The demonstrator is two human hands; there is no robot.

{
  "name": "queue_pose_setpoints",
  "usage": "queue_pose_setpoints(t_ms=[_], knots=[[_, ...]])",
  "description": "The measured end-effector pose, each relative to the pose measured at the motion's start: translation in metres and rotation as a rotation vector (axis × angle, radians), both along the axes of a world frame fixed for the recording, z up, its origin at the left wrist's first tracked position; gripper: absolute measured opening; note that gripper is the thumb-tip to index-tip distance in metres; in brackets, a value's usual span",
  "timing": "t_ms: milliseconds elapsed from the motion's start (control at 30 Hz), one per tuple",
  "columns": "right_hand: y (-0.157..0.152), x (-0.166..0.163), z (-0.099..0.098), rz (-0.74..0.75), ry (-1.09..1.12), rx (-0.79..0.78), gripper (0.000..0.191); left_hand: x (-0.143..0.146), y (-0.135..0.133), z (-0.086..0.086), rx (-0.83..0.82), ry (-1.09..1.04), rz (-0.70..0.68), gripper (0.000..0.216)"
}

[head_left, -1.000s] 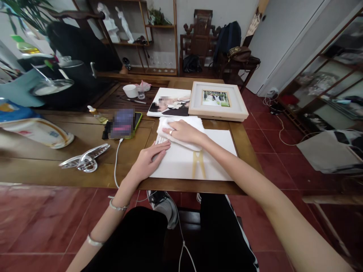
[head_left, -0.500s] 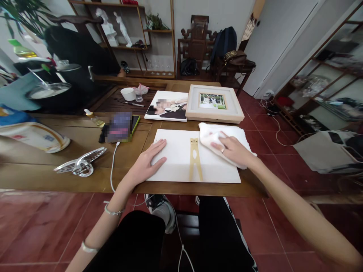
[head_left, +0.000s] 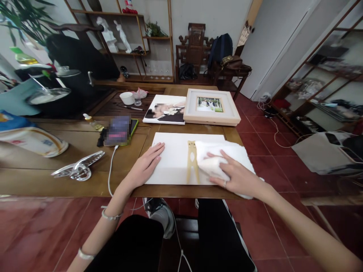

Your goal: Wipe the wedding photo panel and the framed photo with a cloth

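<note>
Your right fingers point(head_left: 228, 158) clutched a bunched white fabric cloth point(head_left: 238, 153); your left fingers point(head_left: 151, 155), grasping nothing, lay flat on the white rectangular board point(head_left: 174, 162). Weak left pressure risked it sliding; dragging cloth leftward risked snagging the yellow two-pronged piece point(head_left: 192, 149) between both, if loose.

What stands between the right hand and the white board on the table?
A white cloth lies between most of the right hand and the right side of the white board. I see nothing else in between.

Red tiled floor point(head_left: 312, 211), pale wall point(head_left: 215, 19), carved wooden chair point(head_left: 195, 45), open shelving point(head_left: 157, 37), white door point(head_left: 272, 41)
</note>
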State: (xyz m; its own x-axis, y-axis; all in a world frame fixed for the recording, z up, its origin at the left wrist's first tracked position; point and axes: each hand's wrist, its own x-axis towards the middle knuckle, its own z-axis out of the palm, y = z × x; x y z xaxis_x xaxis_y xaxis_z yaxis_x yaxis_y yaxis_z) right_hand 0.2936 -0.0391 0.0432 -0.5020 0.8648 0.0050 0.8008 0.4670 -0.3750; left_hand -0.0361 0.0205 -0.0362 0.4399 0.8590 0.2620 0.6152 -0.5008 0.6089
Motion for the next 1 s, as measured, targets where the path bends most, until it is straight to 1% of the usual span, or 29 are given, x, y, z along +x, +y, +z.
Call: queue_pose_setpoints(t_ms=[167,267,333,400,600,700,767,833,933,1000], knots=[[0.059,0.000,-0.013,0.003,-0.029,0.081,0.022,-0.001,0.000,0.000,0.001,-0.012,-0.004,0.048],[0.075,-0.003,-0.017,0.049,-0.035,0.139,0.019,-0.001,0.000,0.000,-0.004,-0.007,-0.004,0.048],[0.071,-0.005,-0.017,0.094,-0.038,0.162,0.018,-0.001,0.000,0.000,-0.007,-0.002,-0.004,0.048],[0.055,-0.007,-0.015,0.137,-0.044,0.148,0.017,-0.002,0.000,0.000,-0.007,0.002,-0.006,0.048],[-0.025,-0.006,0.002,0.204,-0.046,-0.035,0.019,-0.002,0.000,0.000,-0.005,0.023,-0.009,0.048],[-0.050,-0.004,0.012,0.222,-0.012,-0.121,0.023,-0.002,0.000,0.000,-0.006,0.019,-0.012,0.048],[-0.052,-0.003,0.015,0.215,0.002,-0.166,0.022,-0.002,0.000,0.001,-0.004,0.018,-0.011,0.048],[-0.042,-0.001,0.015,0.154,0.006,-0.206,0.018,-0.001,0.000,0.001,-0.004,0.020,-0.006,0.048],[-0.010,0.002,0.007,0.034,0.020,-0.232,0.031,-0.001,0.000,0.001,-0.011,0.021,-0.003,0.049],[0.018,0.003,0.000,0.007,0.045,-0.200,0.032,-0.001,0.000,0.001,-0.014,0.018,-0.004,0.048]])
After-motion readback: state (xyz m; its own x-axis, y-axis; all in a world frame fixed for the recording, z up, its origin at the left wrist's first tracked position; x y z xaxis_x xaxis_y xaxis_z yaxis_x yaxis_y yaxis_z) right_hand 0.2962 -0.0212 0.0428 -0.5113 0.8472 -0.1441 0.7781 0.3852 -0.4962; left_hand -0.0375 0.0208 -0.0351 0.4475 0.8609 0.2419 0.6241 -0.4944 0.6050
